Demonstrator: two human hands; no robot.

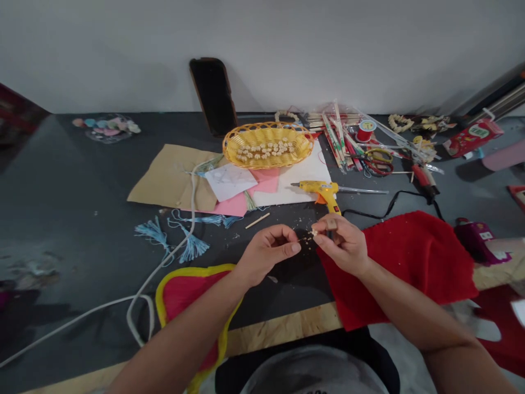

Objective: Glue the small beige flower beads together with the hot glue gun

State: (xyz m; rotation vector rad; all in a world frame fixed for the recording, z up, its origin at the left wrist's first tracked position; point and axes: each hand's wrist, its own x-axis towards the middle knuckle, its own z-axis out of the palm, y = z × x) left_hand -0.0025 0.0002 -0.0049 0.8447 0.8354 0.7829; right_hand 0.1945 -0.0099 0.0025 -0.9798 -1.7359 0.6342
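My left hand [274, 249] is closed in a pinch on one end of a thin, dark strand, too fine to tell whether wire or thread. At its other end, my right hand [343, 241] grips a small pale bead cluster [314, 232] between thumb and finger. Both hands hover low over the dark tabletop, close together, with tiny pale bits beneath them. Just beyond them lies a yellow glue gun [322, 190] with a clear glue stick in its back. Farther off, a yellow woven basket [268, 161] holds several similar pale clusters.
Blue tassels [192, 247] and a white cable [164, 260] lie to the left. A phone [213, 96] leans on the wall. Scissors [379, 161], a red thread spool [366, 131] and wrapped sticks fill the back right. Red cloth [410, 262] spreads under my right forearm.
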